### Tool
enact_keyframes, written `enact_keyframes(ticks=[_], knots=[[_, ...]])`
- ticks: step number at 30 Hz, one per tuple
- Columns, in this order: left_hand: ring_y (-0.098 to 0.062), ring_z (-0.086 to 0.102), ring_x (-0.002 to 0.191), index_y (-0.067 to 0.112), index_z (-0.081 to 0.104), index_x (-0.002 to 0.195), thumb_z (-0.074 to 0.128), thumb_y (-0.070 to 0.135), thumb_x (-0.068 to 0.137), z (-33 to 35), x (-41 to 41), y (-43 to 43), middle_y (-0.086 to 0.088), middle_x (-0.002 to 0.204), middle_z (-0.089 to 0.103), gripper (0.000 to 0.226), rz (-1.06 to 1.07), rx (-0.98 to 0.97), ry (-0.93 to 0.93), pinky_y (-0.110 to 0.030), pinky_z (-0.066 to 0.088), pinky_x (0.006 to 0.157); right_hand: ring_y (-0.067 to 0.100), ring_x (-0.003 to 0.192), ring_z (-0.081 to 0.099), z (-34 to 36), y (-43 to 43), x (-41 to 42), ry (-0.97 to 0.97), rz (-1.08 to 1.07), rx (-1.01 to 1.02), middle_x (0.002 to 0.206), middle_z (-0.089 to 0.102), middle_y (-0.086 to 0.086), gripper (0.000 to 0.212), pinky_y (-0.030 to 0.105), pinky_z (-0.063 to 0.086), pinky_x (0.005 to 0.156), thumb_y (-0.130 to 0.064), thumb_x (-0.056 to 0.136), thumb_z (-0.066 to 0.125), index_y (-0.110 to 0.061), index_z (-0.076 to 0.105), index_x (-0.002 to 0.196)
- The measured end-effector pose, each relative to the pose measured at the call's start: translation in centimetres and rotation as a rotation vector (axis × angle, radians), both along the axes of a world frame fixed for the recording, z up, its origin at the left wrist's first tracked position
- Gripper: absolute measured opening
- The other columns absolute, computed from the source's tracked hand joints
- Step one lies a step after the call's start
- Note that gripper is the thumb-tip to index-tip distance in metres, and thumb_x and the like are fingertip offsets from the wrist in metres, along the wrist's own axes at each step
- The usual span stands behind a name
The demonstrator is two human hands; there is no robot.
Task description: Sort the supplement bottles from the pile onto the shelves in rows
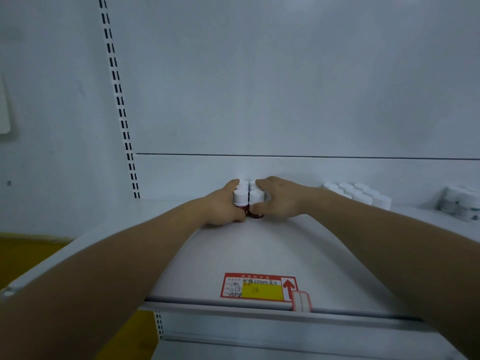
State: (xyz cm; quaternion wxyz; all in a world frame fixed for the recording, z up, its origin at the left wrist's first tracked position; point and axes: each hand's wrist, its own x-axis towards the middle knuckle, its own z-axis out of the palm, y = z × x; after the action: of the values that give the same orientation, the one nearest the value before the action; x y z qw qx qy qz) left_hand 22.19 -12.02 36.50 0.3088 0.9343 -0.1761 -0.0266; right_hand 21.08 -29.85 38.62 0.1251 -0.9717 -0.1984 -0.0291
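Several small dark red supplement bottles (248,201) with white caps stand in two short rows near the back of the white shelf (259,250). My left hand (222,206) presses against the left side of the group, thumb at the front bottle's base. My right hand (279,198) cups the right side, fingers curled round the bottles and thumb on the front right bottle. Both hands squeeze the group together between them. The rear bottles are mostly hidden; only their caps show.
A block of white bottles (358,194) in rows stands to the right on the same shelf, and white jars with green labels (461,205) stand further right. A red and yellow price tag (259,287) sits on the shelf's front rail. A slotted upright (122,107) runs up the left.
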Motion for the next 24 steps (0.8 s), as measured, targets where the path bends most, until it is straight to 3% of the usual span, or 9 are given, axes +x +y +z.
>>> enact_keyframes(ticks=[3, 6, 11, 16, 21, 24], knots=[[-0.015, 0.049, 0.109, 0.026, -0.006, 0.150, 0.068, 0.021, 0.078, -0.1, -0.1, 0.3, -0.002, 0.138, 0.045, 0.103, 0.015, 0.038, -0.012, -0.024, 0.037, 0.085, 0.022, 0.095, 0.052, 0.2, -0.2, -0.3, -0.023, -0.018, -0.017, 0.105, 0.051, 0.003, 0.040, 0.037, 0.044, 0.082, -0.051, 0.082, 0.060, -0.018, 0.050, 0.101], [-0.017, 0.047, 0.118, 0.026, 0.001, 0.151, 0.064, 0.023, 0.083, -0.4, -0.3, 0.6, -0.002, 0.143, 0.042, 0.093, 0.015, 0.067, -0.073, -0.024, 0.035, 0.089, 0.022, 0.095, 0.051, 0.1, -0.5, -0.7, -0.060, -0.036, -0.014, 0.106, 0.056, 0.004, 0.036, 0.032, 0.039, 0.078, -0.048, 0.087, 0.056, -0.015, 0.052, 0.103], [-0.022, 0.043, 0.128, 0.020, 0.010, 0.151, 0.054, 0.024, 0.092, -0.6, -0.6, 0.3, -0.004, 0.147, 0.039, 0.073, 0.022, 0.081, -0.109, -0.030, 0.032, 0.105, 0.025, 0.098, 0.053, -0.4, -0.2, -0.9, -0.050, -0.055, -0.013, 0.115, 0.059, 0.008, 0.036, 0.035, 0.042, 0.084, -0.043, 0.092, 0.052, -0.012, 0.052, 0.109], [-0.023, 0.042, 0.129, 0.022, 0.006, 0.151, 0.059, 0.030, 0.091, -0.6, -0.8, 0.4, -0.004, 0.148, 0.037, 0.081, 0.037, 0.095, -0.118, -0.029, 0.032, 0.105, 0.023, 0.098, 0.051, -0.8, -0.1, -0.9, -0.044, -0.069, -0.005, 0.121, 0.057, 0.009, 0.039, 0.031, 0.035, 0.078, -0.044, 0.093, 0.050, -0.014, 0.048, 0.117], [-0.024, 0.041, 0.131, 0.026, 0.000, 0.150, 0.061, 0.047, 0.086, -0.5, -1.5, 1.3, -0.005, 0.150, 0.034, 0.091, 0.076, 0.097, -0.090, -0.030, 0.034, 0.099, 0.029, 0.119, 0.048, -0.4, -0.6, -1.4, -0.055, -0.083, -0.030, 0.133, 0.051, 0.012, 0.056, 0.038, 0.038, 0.096, -0.049, 0.091, 0.050, -0.012, 0.043, 0.132], [-0.023, 0.035, 0.135, 0.028, 0.006, 0.150, 0.057, 0.051, 0.086, -0.7, -2.3, 2.2, -0.002, 0.154, 0.027, 0.085, 0.127, 0.179, -0.068, -0.031, 0.030, 0.103, 0.030, 0.123, 0.044, -0.1, -1.0, -1.5, -0.083, -0.075, -0.037, 0.137, 0.046, 0.013, 0.061, 0.037, 0.035, 0.097, -0.051, 0.092, 0.049, -0.010, 0.040, 0.135]])
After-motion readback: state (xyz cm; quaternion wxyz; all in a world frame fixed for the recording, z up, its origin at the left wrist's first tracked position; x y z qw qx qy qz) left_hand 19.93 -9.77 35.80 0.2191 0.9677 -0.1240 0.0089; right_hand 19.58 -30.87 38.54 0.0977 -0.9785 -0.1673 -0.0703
